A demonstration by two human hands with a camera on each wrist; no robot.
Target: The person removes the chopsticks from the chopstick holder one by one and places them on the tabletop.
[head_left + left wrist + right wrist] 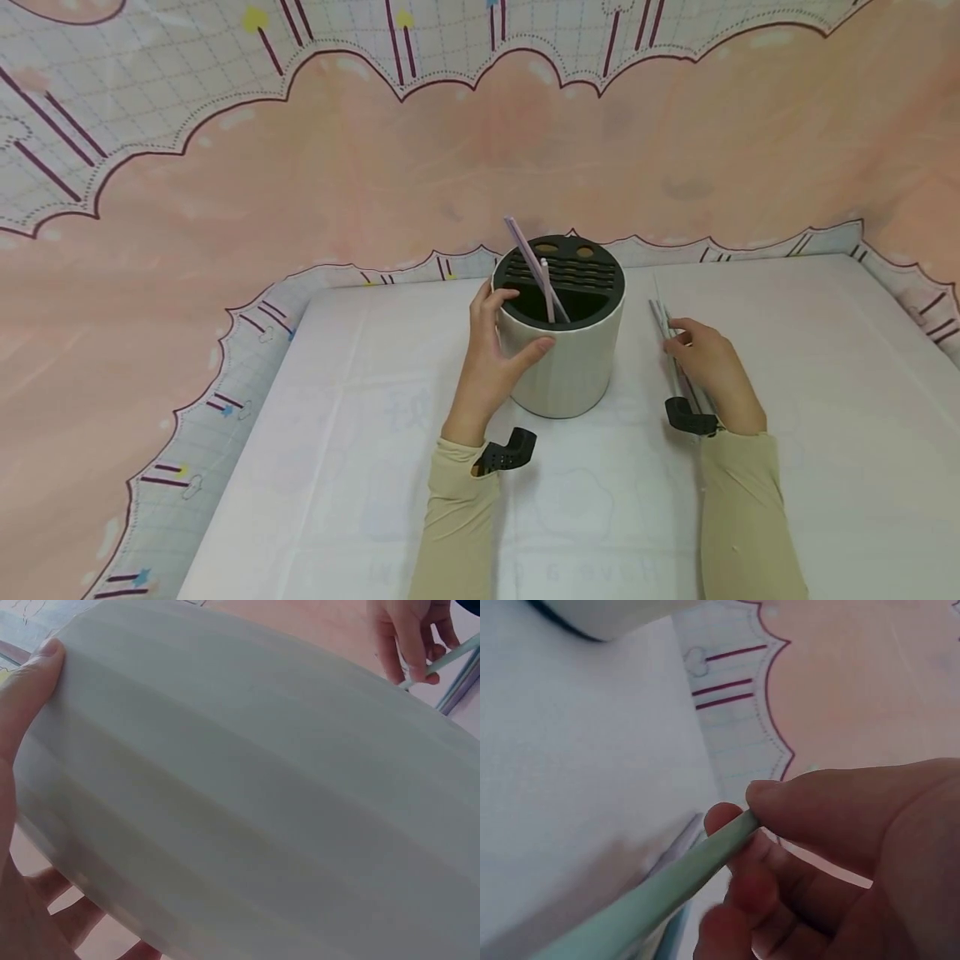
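Observation:
A pale, round utensil holder [562, 371] with a black slotted top [600, 292] stands upright on the table. A purple chopstick [528, 254] and a shorter pink one [547, 287] lean in its large front opening. My left hand [489, 362] grips its left side, one finger over the rim and the thumb on the front wall. To the right, my right hand [711, 367] pinches the end of a light green chopstick [652, 896] between thumb and fingertips. Several other chopsticks [459, 694] lie beneath that hand, partly hidden.
White cloth covers the table [360, 467]. Behind it hangs a peach and white patterned cloth [420, 175] with scalloped edges, which also borders the table's left and right sides. Each wrist wears a black camera mount [510, 452].

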